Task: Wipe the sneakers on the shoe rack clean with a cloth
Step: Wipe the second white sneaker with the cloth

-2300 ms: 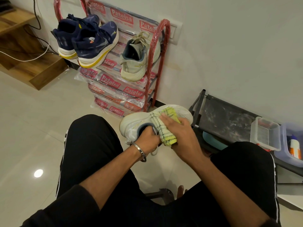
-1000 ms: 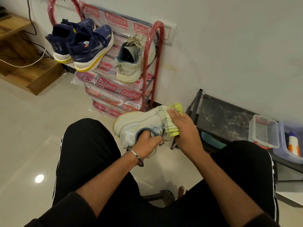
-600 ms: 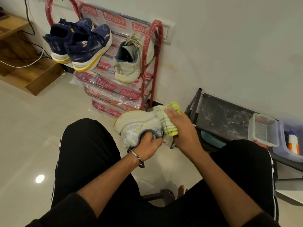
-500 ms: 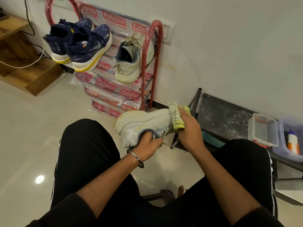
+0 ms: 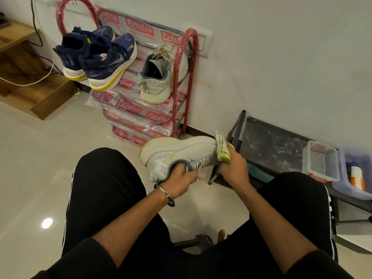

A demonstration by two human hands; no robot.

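A pale grey-white sneaker (image 5: 181, 152) lies on its side above my knees, sole edge up, toe to the right. My left hand (image 5: 179, 179) grips it at the collar, fingers tucked into the opening. My right hand (image 5: 233, 166) holds a folded yellow checked cloth (image 5: 222, 147) against the sneaker's toe. On the red shoe rack (image 5: 186, 63) by the wall sit its matching sneaker (image 5: 161, 77) and a pair of navy sneakers with yellow-trimmed soles (image 5: 98, 57).
The rack's shelves are wrapped in printed plastic (image 5: 136, 109). A low black stand (image 5: 269, 143) to the right carries a clear plastic box (image 5: 322, 164) and a bluish tub with a bottle (image 5: 357, 176). Wooden steps with cables (image 5: 26, 77) lie at the left. My black-trousered legs fill the foreground.
My right hand has slid the cloth from the sneaker's middle rightwards to its toe. The left hand keeps its hold at the collar.
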